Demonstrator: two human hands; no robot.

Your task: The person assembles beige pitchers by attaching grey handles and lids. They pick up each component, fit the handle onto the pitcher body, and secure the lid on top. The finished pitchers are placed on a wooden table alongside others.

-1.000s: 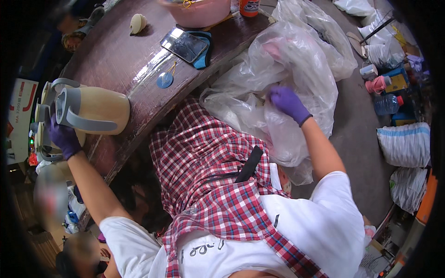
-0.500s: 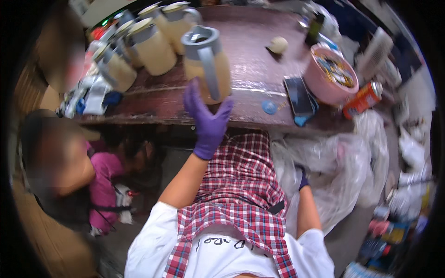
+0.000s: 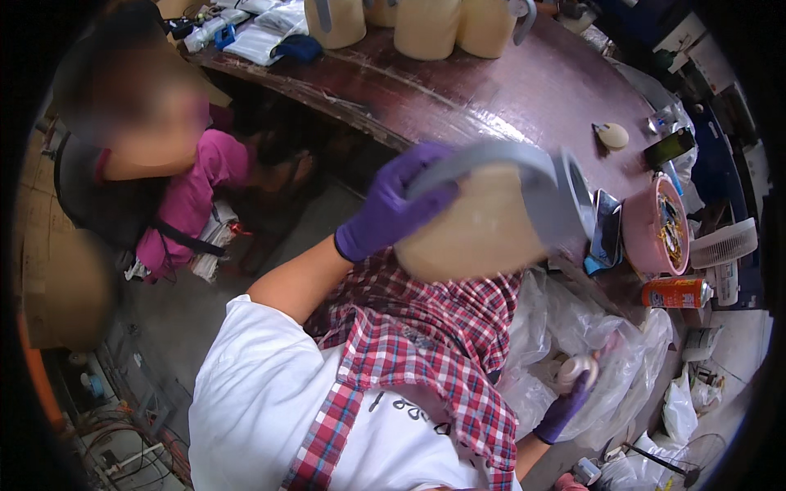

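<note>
In my purple-gloved left hand is a beige jug with a grey handle and collar, tilted on its side over my lap. Its grey open mouth points right, and my fingers close near the lower end of the handle. My right hand, also purple-gloved, holds a round, cream, cap-like piece beside a clear plastic bag. Several similar beige jugs stand at the far side of the dark table.
On the table's right are a round cream piece, a phone, a pink tub of small parts and an orange can. A seated person in pink is at the left, close to the table edge.
The jug has left the tabletop and is tipped sideways in my left hand. My right hand has come out of the plastic bag with a round cream piece. The view has turned.
</note>
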